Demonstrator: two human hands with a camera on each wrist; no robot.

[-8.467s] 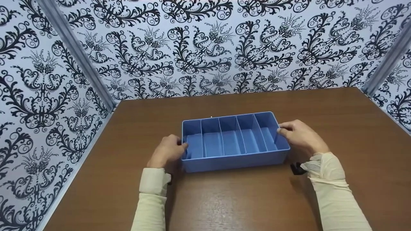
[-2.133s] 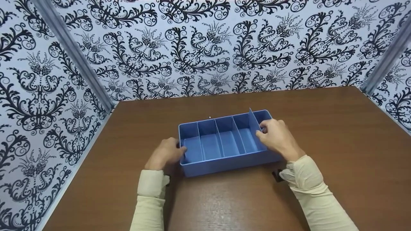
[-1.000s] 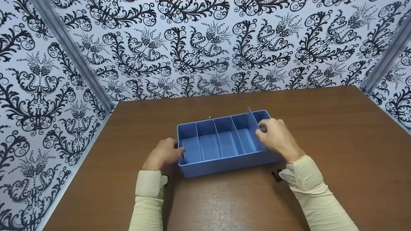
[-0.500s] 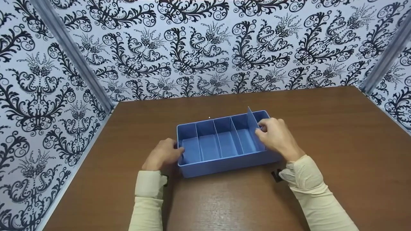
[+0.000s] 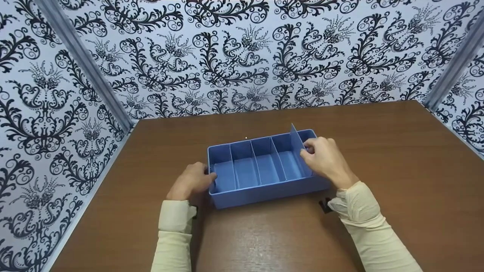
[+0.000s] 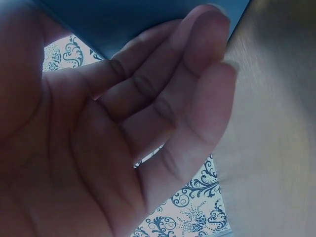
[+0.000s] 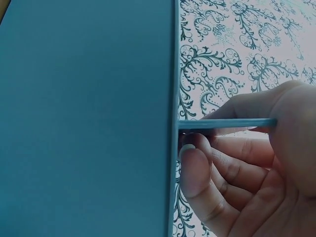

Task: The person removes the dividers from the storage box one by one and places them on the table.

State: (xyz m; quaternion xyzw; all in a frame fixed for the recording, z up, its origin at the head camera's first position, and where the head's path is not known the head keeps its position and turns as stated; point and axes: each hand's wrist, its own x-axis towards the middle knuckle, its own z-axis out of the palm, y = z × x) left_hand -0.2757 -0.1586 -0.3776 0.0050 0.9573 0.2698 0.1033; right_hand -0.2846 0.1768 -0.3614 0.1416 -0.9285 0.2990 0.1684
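A blue box (image 5: 268, 194) with several compartments stands on the table in the head view. My left hand (image 5: 192, 181) grips its left end wall, thumb inside and fingers outside. In the left wrist view the fingers (image 6: 207, 103) curl against the box's outer side (image 6: 123, 19). My right hand (image 5: 327, 162) pinches the rightmost divider (image 5: 296, 138), whose far end sticks up above the rim. That divider's edge (image 7: 227, 123) juts past the box wall (image 7: 89, 123) in the right wrist view, between thumb and fingers. The right hand hides most of the rightmost compartment.
The brown table (image 5: 264, 238) reaches back to a patterned wall (image 5: 242, 56), with another patterned panel (image 5: 45, 132) on the left. A tiny white speck (image 5: 246, 138) lies behind the box. Each wrist has a pale wrap and a black mount (image 5: 325, 206).
Since the oldest frame, my right hand has moved from the right end wall to the rightmost divider, which has risen above the rim. Over the last second it has risen slightly more.
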